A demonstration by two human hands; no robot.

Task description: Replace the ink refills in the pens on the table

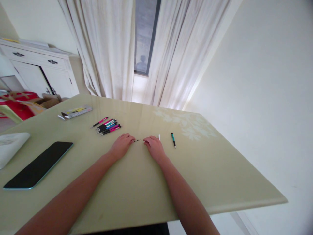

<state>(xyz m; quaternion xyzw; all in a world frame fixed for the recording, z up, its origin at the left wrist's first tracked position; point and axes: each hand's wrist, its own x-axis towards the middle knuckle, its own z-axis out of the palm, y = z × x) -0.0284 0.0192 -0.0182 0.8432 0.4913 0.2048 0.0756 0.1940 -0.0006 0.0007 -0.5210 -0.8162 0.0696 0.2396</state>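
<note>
My left hand (123, 143) rests on the table, closed, with a thin dark rod (137, 140) sticking out from its fingertips to the right. The rod is too small to name more exactly. Facing it, a short gap away, is my right hand (154, 145), its fingers pinched together; what they hold is too small to make out. Just behind the right hand lies a small white strip (159, 137). Further right is a single teal and black pen (173, 140). Left of my hands lies a pile of several pens (109, 127) in pink, blue, teal and black.
On the pale green table (127, 195), an opened carton (77, 112) lies at the back left. A dark flat tablet-like slab (40, 164) is at the left, beside a white object (12, 145). Curtains (107, 49) and a wall (264, 98) stand beyond the table.
</note>
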